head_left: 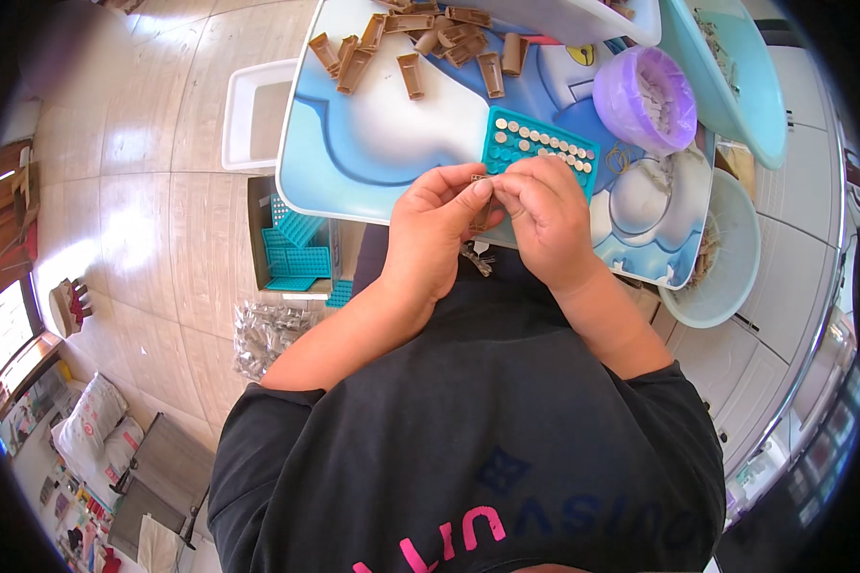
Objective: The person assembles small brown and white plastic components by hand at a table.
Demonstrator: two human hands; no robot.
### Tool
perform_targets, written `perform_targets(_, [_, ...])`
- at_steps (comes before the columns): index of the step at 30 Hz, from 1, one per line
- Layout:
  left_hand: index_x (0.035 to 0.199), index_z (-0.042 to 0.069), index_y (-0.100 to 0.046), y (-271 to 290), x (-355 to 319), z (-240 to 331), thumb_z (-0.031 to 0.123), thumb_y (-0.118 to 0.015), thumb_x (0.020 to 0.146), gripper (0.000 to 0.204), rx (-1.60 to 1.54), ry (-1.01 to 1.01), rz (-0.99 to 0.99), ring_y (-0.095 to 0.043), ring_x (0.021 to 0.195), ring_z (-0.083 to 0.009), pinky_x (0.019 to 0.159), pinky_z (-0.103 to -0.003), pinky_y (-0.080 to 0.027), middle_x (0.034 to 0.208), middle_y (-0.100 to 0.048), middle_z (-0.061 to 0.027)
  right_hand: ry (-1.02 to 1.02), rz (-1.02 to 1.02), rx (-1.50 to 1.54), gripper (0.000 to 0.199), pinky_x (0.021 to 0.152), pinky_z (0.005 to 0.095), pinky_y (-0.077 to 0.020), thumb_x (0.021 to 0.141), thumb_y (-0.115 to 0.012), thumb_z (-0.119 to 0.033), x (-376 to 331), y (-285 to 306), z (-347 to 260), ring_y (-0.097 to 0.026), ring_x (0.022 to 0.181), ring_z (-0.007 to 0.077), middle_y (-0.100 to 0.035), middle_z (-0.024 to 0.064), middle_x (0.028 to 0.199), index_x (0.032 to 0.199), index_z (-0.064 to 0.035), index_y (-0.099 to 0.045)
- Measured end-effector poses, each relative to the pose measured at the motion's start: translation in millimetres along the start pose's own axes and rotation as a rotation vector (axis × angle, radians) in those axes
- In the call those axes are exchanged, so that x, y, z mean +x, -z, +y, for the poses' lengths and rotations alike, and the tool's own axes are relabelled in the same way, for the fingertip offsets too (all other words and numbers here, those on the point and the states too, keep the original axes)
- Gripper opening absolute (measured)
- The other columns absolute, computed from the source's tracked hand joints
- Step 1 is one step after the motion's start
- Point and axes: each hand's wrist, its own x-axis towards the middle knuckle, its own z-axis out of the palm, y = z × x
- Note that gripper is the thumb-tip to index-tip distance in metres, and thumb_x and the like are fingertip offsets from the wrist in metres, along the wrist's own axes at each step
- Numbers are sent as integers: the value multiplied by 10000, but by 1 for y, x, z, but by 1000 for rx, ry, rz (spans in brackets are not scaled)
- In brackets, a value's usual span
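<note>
Both hands meet in front of my body at the near edge of a blue-and-white patterned table (430, 196). My left hand (428, 227) is closed round a small brown plastic piece (481, 212), mostly hidden by the fingers. At the piece's upper end, my right hand (548, 222) pinches thumb and fingers together; what sits between those fingertips is too small to tell. Just beyond the hands lies a teal tray (494, 122) with rows of round pale discs (549, 140); the right fingers cover part of its near side. Several loose brown trough-shaped plastic pieces (410, 76) lie at the table's far side.
A purple-lined tub (613, 91) stands right of the tray, near rubber bands (619, 158). Large pale green basins (772, 105) flank the table's right side. Left of it are a white bin (234, 119), a box of teal trays (296, 260) and a clear bag of parts (269, 336).
</note>
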Motion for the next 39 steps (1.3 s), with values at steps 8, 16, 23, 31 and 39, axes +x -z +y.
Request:
perform_targets(8, [1045, -19, -526, 15, -3, 13, 89, -536, 906, 176, 31, -39, 10, -615, 788, -158, 715, -285, -531, 897, -606, -89, -49, -59, 82, 134, 645, 356, -440, 750, -656, -105, 38, -5, 9, -555, 735, 265, -589, 78, 755, 854, -39, -603])
perform_targets(16, [1097, -30, -511, 16, -4, 25, 100, -521, 914, 225, 19, -135, 76, -619, 818, -172, 748, -299, -535, 927, -603, -97, -99, -193, -478, 295, 599, 382, -471, 748, -679, -277, 98, -62, 17, -616, 744, 256, -626, 67, 837, 926, -94, -530])
perform_targets(23, [1092, -32, -519, 7, -12, 28, 122, -493, 930, 225, 5, -110, 23, -628, 880, -207, 803, -316, -527, 971, -614, -126, -42, -71, -245, 225, 609, 345, -474, 760, -653, -147, 78, -44, 22, -602, 729, 245, -596, 72, 861, 948, -72, -555])
perform_targets(31, [1074, -22, -514, -5, -14, 11, 132, -485, 933, 210, 23, -58, -79, -631, 892, -223, 795, -326, -534, 997, -611, -155, -204, 292, -345, 202, 637, 320, -458, 710, -662, 9, -35, 58, 43, -566, 748, 242, -548, 99, 862, 906, -40, -649])
perform_targets(39, [1100, -19, -506, -30, -9, -7, 125, -466, 941, 218, 100, 43, -133, -626, 890, -211, 804, -315, -528, 1002, -603, -145, -290, 126, -413, 214, 652, 328, -460, 716, -691, -41, -94, 71, 45, -562, 762, 250, -547, 102, 899, 923, -20, -642])
